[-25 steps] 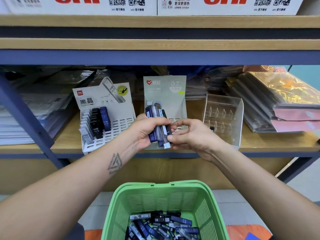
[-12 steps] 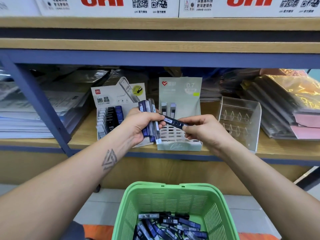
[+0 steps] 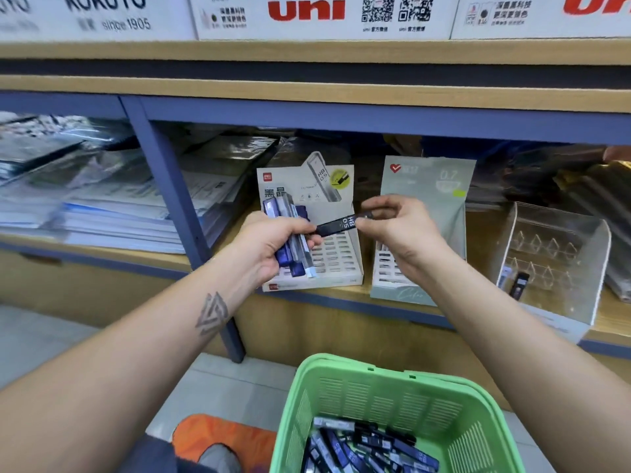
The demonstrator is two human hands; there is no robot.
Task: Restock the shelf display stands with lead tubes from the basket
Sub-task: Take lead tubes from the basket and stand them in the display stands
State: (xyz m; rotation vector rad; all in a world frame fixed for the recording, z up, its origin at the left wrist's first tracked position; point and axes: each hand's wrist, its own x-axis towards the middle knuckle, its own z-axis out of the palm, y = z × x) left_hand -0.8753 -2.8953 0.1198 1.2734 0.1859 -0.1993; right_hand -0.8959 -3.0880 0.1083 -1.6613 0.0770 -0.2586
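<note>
The restocking looks barely under way. The green slotted plastic basket [image 3: 392, 401] at the lower edge of view holds a heap of dark blue and black lead tubes [image 3: 368, 448], and the grid slots that show in the white cardboard display stand [image 3: 336, 264], at the front edge of the wooden shelf [image 3: 341, 295], look empty. The pale grey-green stand [image 3: 426, 186] beside it shows only a few dark slots, and the clear acrylic stand [image 3: 560, 254] nearer the shelf's right end holds just a tube or two at its lower left corner.

The left hand [image 3: 269, 247] grips a bundle of blue and clear tubes [image 3: 290, 233] upright in front of the white stand; the right hand [image 3: 399, 227] pinches a single black tube [image 3: 336, 225] – marked "HB 0.5" – one end touching the left thumb.

Readable writing: "HB 0.5" on the white stand's header (plus a red logo too small to read), "0.7" on the grey-green one, and "uni" and "KOKUYO since 1905" on white cartons [image 3: 307, 15] along the upper shelf.
</note>
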